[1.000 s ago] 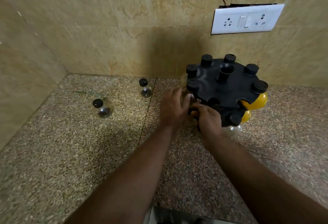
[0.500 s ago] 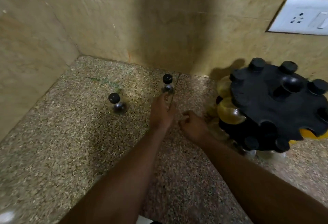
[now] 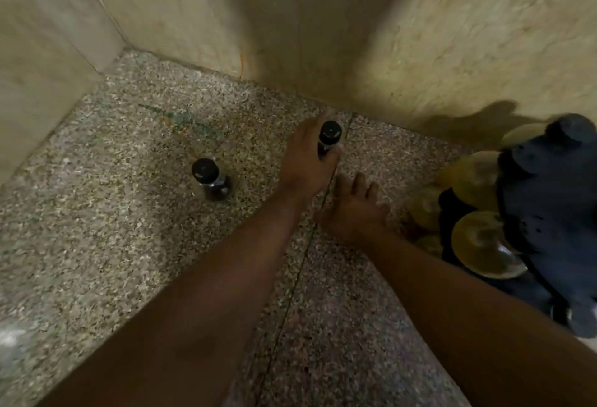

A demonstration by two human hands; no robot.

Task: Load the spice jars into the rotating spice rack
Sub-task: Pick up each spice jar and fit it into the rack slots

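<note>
Left hand (image 3: 307,161) fingers wrapped around small clear black-capped glass jar (image 3: 328,140) on speckled granite bench (image 3: 113,229); right hand (image 3: 353,209) empty, fingers loosely spread (blurred). Grip jar body firmly, lift upright toward black round plastic rack (image 3: 546,213).

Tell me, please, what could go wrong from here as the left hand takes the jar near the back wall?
The left hand is closing around the jar by the wall; clear glass held by the fingers alone might slip. The other loose jar stands just left of that forearm and could be knocked over on the way back. The spice rack already looks crowded on this side, so a free slot may be hard to find.
</note>
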